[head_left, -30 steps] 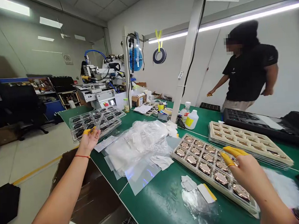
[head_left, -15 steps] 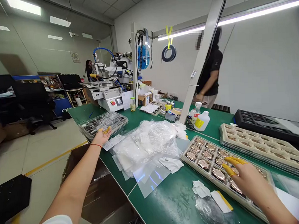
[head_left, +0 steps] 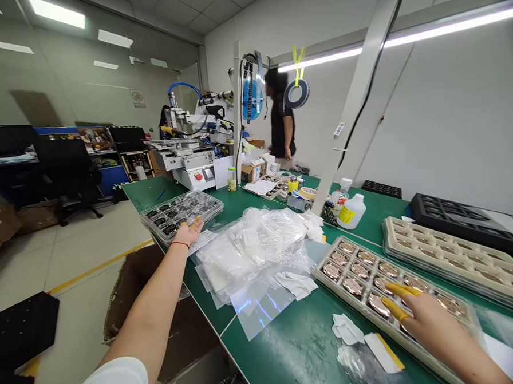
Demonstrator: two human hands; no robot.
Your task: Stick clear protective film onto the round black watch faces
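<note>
My left hand (head_left: 188, 233) is palm up with its fingers apart, its fingertips at the front edge of a clear plastic tray (head_left: 181, 215) of dark oval pieces. My right hand (head_left: 422, 315), with yellow finger cots on its thumb and forefinger, hangs over the far end of a beige tray (head_left: 328, 251) of rose-gold oval pieces (head_left: 353, 286). The fingers are apart, and I see nothing held in them. Part of that tray is hidden under the hand.
A heap of plastic bags (head_left: 251, 255) lies between my hands on the green workbench (head_left: 290, 350). A white bottle (head_left: 352, 211), a second beige tray (head_left: 453, 256) and a black tray (head_left: 460, 221) stand beyond. A co-worker in black (head_left: 280, 113) stands near a labelling machine (head_left: 190, 161).
The co-worker in black has moved from the right to the far back near the machine. My view has turned slightly left, and my left hand has moved further along the clear tray's edge.
</note>
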